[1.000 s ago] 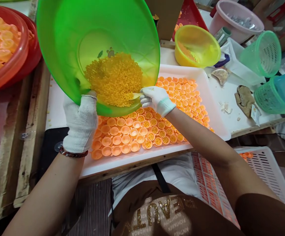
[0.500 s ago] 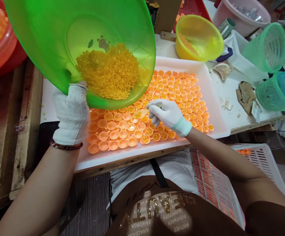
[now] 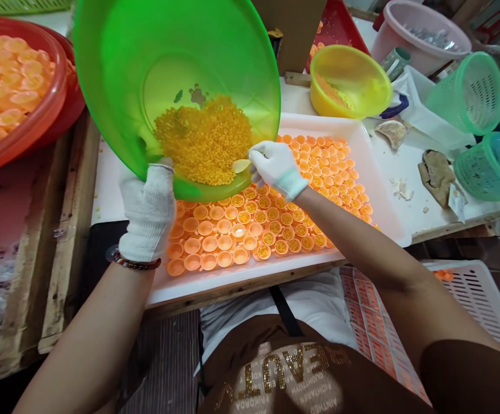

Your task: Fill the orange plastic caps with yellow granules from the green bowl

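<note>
My left hand (image 3: 149, 210), in a white knit glove, grips the near rim of a large green bowl (image 3: 116, 75) tilted toward me above the tray. A heap of small yellow beads (image 3: 204, 141) lies in its low side. My right hand (image 3: 273, 167), also gloved, is closed on a small pale spoon (image 3: 241, 165) whose tip dips into the beads at the bowl's rim. Below, a white tray (image 3: 379, 190) holds several rows of small orange cups (image 3: 215, 241); those at the right carry yellow beads, those at the near left show none.
A red basin (image 3: 38, 121) of orange pieces sits at the far left. A yellow bowl (image 3: 349, 80), a pink tub (image 3: 418, 37), and green mesh baskets (image 3: 469, 92) stand beyond the tray. A white slatted crate (image 3: 469, 299) is by my right knee.
My right hand rose from the cups back to the green bowl's rim, bringing the spoon into the beads. The bowl stayed tilted in my left hand.
</note>
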Demonstrator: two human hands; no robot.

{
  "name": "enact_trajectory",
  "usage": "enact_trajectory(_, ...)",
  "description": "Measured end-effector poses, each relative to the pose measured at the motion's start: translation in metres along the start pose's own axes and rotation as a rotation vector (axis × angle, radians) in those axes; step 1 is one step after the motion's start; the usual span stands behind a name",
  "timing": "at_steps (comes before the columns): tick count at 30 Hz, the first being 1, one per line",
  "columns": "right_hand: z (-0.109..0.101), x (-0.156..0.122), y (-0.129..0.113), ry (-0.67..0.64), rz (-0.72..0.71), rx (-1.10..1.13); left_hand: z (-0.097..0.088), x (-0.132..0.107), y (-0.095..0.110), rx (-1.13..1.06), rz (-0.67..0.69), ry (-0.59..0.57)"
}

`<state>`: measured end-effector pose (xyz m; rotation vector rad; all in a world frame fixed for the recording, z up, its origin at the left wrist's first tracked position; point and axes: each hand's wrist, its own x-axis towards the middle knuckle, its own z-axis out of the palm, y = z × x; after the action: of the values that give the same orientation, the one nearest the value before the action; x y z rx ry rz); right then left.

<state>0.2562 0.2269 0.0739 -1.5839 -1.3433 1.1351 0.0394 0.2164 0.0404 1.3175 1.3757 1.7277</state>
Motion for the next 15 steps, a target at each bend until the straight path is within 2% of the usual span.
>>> enact_trajectory(3,0.019,0.014,0.005,-0.048,0.162,0.2,0.0,0.0,-0.004,-0.016,0.045,-0.018)
enact_trajectory(6,0.022,0.013,0.007,-0.058,0.244,0.342,-0.001,0.0,-0.006,-0.021,0.052,-0.016)
enact_trajectory(10,0.001,0.003,0.007,-0.024,0.252,0.399,-0.001,0.001,-0.006,0.001,0.03,0.008)
enact_trajectory(15,-0.034,-0.022,0.014,-0.135,0.263,0.418,0.0,0.002,-0.007,0.0,-0.026,0.049)
